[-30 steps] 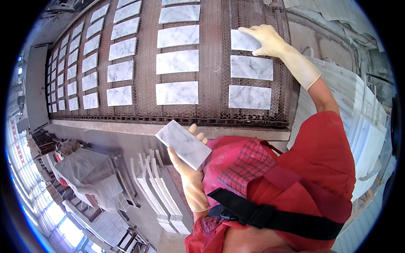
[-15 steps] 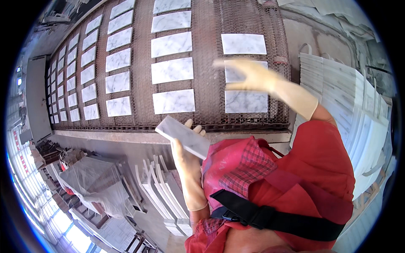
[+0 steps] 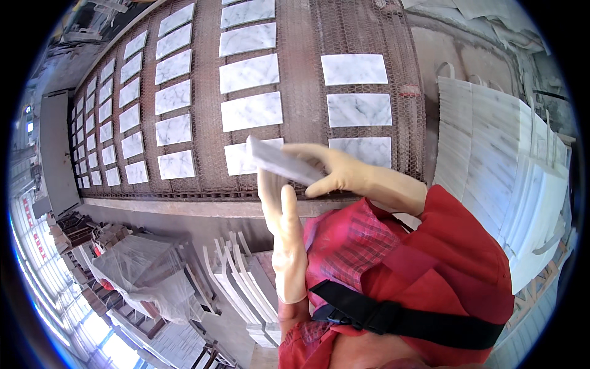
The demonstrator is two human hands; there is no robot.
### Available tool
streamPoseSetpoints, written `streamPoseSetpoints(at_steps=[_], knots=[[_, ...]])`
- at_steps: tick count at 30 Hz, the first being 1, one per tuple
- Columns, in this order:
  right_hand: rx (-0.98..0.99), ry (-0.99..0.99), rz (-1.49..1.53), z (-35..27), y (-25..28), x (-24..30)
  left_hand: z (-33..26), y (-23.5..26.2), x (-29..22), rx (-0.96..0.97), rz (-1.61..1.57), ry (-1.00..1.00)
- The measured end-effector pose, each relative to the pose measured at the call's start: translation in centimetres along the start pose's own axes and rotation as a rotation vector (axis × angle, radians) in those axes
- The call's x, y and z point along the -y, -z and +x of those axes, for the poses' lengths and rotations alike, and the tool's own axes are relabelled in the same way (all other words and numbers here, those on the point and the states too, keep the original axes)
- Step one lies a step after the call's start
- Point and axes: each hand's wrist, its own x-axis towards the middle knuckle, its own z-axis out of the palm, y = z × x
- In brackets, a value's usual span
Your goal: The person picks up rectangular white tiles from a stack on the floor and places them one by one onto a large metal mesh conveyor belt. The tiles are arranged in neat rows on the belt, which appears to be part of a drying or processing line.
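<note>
Both hands (image 3: pixel 307 184) grip tile (image 3: pixel 279 161).

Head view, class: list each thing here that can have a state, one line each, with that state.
White veined marble tile: held tilted above the belt, in both hands.
Left gloved hand: under the tile, touching it.
Right gloved hand: gripping the tile's right end.
Brown wire-mesh conveyor belt: carrying flat tiles in rows.
Upright white slabs: standing on edge.

Wire-mesh conveyor belt (image 3: pixel 301 74) carrying rows of white marble tiles (image 3: pixel 249 72), running from near right to far left. Right: stack of large white marble slabs (image 3: pixel 491 160) standing on edge. Near left: upright slabs in a rack (image 3: pixel 236 277); beside it, a plastic-wrapped pallet (image 3: pixel 132 270).
</note>
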Motion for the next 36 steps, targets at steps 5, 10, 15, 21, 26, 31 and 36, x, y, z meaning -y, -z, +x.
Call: streamPoseSetpoints(at_steps=[5,10,15,21,26,31,36], knots=[[-0.395,0.012,-0.501,0.8,8.5,5.8,-2.6,2.6,2.1,0.044,-0.129,0.167],[-0.574,0.111,-1.284,4.4,20.5,9.0,-5.1,3.5,2.9,-0.058,-0.201,0.286],[-0.449,0.152,-1.624,6.3,28.8,9.8,-5.1,3.2,2.5,-0.113,-0.199,0.304],[-0.402,0.106,-1.67,8.0,30.2,8.8,-5.0,2.2,2.1,-0.116,-0.18,0.312],[-0.399,-0.001,-1.65,8.3,30.1,9.0,-5.3,2.0,2.2,-0.119,-0.182,0.329],[-0.405,-0.054,-1.733,8.6,29.5,8.8,-5.8,1.9,2.3,-0.14,-0.187,0.324],[-0.406,-0.065,-1.765,8.4,29.2,9.4,-6.7,1.9,2.3,-0.153,-0.209,0.313]])
